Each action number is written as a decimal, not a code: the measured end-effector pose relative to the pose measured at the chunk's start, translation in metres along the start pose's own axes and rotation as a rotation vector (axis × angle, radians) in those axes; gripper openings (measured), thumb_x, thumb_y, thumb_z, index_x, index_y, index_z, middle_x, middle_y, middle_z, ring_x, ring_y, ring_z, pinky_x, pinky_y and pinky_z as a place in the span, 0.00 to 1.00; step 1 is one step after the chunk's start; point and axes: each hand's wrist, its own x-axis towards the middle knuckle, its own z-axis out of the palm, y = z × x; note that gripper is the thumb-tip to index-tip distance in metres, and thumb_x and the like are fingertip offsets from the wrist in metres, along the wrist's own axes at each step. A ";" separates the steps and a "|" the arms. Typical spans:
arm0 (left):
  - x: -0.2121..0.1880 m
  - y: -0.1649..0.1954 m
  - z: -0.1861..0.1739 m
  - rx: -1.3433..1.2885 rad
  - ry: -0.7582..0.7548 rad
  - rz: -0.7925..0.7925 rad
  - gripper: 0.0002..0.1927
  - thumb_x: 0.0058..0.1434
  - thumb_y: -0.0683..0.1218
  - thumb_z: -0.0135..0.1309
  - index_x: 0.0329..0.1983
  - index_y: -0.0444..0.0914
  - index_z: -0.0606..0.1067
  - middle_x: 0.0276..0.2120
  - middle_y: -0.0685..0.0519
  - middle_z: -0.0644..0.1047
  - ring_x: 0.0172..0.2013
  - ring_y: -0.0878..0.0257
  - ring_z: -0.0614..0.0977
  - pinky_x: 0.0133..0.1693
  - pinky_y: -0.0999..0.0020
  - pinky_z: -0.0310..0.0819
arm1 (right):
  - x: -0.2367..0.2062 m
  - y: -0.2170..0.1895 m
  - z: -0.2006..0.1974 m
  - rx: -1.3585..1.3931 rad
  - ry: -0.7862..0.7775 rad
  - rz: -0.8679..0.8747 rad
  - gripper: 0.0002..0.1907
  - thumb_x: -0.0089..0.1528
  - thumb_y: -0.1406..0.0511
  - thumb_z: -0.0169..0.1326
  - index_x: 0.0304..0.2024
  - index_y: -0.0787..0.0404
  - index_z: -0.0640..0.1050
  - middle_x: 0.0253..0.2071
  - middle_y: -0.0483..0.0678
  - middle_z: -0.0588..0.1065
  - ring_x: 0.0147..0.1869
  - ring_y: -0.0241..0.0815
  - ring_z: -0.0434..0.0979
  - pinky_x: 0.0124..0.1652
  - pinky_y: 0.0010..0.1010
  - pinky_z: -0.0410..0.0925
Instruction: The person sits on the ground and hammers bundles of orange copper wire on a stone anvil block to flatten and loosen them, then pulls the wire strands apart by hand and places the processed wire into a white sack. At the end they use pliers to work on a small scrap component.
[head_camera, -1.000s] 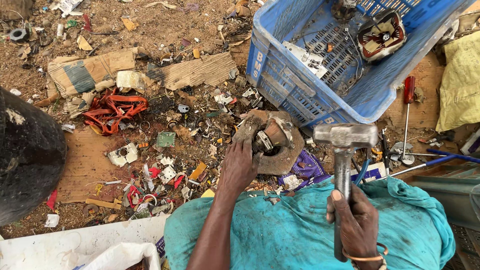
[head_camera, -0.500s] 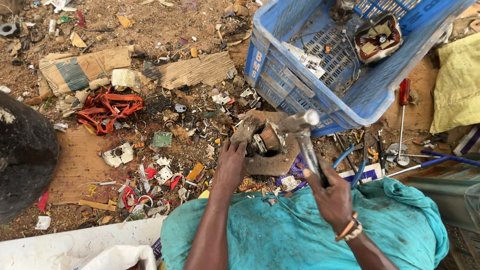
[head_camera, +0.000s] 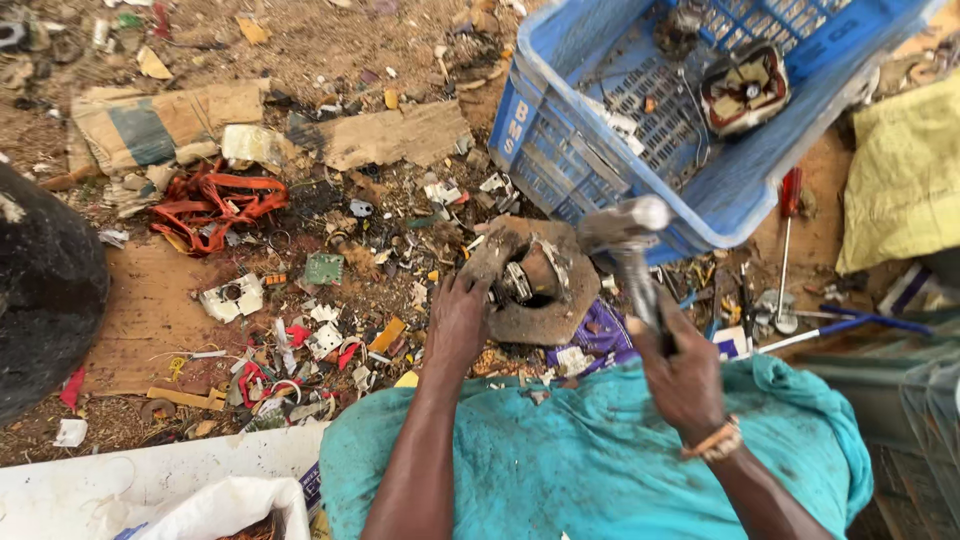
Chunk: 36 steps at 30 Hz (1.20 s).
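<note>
My left hand (head_camera: 457, 322) grips the near left edge of a rusty round motor part (head_camera: 535, 285) that lies on the dirt just beyond my teal-clad knees. My right hand (head_camera: 683, 372) is closed around the handle of a metal hammer (head_camera: 625, 232). The hammer's head hangs just above the right side of the motor part, blurred by motion.
A blue plastic crate (head_camera: 560, 150) with another motor (head_camera: 742, 88) inside stands behind the part. A red-handled screwdriver (head_camera: 787, 235) and other tools lie to the right. Plastic scraps, red straps (head_camera: 210, 205) and cardboard (head_camera: 395, 135) litter the ground at left. A dark rounded object (head_camera: 45, 290) sits far left.
The hammer has swung down from upright in front of me to the motor part, my right hand moving forward with it. My left hand stays on the part.
</note>
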 end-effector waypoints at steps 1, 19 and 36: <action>0.000 -0.002 0.000 -0.028 0.002 -0.023 0.24 0.55 0.37 0.60 0.57 0.37 0.76 0.56 0.39 0.74 0.60 0.40 0.71 0.64 0.46 0.57 | -0.001 -0.001 -0.008 0.083 0.035 -0.006 0.32 0.65 0.61 0.57 0.71 0.62 0.67 0.36 0.45 0.78 0.27 0.33 0.70 0.22 0.25 0.65; 0.000 0.003 -0.018 -0.072 -0.061 -0.068 0.22 0.55 0.39 0.60 0.55 0.36 0.78 0.59 0.43 0.75 0.60 0.45 0.73 0.64 0.50 0.62 | -0.030 -0.016 -0.008 -0.042 0.119 -0.206 0.30 0.67 0.61 0.58 0.70 0.62 0.69 0.43 0.54 0.81 0.35 0.39 0.79 0.36 0.33 0.72; 0.002 -0.003 -0.006 -0.151 -0.089 -0.157 0.18 0.57 0.45 0.65 0.51 0.36 0.80 0.55 0.39 0.78 0.55 0.46 0.78 0.62 0.48 0.65 | -0.036 -0.022 0.016 -0.051 0.067 -0.452 0.28 0.63 0.61 0.62 0.64 0.62 0.73 0.47 0.59 0.81 0.43 0.46 0.84 0.39 0.36 0.75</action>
